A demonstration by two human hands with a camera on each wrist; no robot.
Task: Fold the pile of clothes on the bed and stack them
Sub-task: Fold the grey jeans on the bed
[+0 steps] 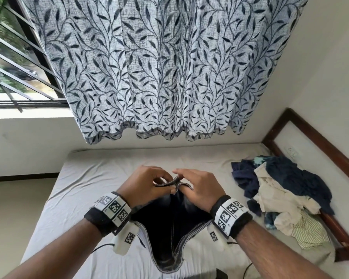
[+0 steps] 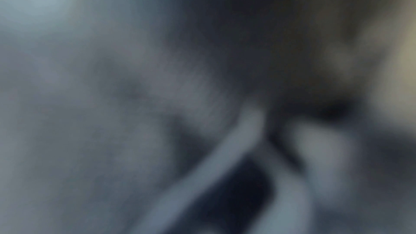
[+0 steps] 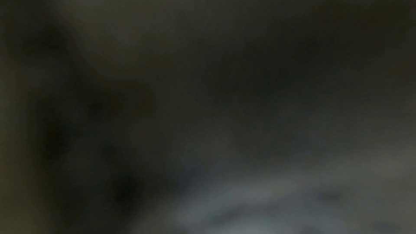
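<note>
Hands low in the centre of the head view, close together above a dark garment (image 1: 170, 234) – denim by the look of it, pale stitched hems toward the bottom of the frame. Left hand (image 1: 143, 187) curled, thumb and fingertips pinching the garment's upper edge just left of centre. Right hand (image 1: 199, 190) beside it, fingers bent down onto the same edge, pinching a fold of the cloth; knuckles nearly touching the left hand's fingertips. Garment hanging from both grips, spreading wider below the wrists and narrowing to a rounded end near the bottom edge, over the grey sheet of the bed (image 1: 85, 188). Marked white bands with black straps on both wrists. Pile of clothes (image 1: 280, 196) at the right of the frame, well apart from the hands – dark navy pieces on top and toward the left, cream cloth in the middle, a green-striped piece at the lower right, all crumpled and unfolded. Dark wooden bed frame (image 1: 318, 137) running along the right side behind the pile. Leaf-patterned curtain (image 1: 159, 67) filling the upper middle, barred window (image 1: 14, 63) at the upper left, white wall below it. Thin black cable trailing on the sheet at the bottom. Both wrist views blurred and dim: grey and dark smears only, nothing to make out for certain.
</note>
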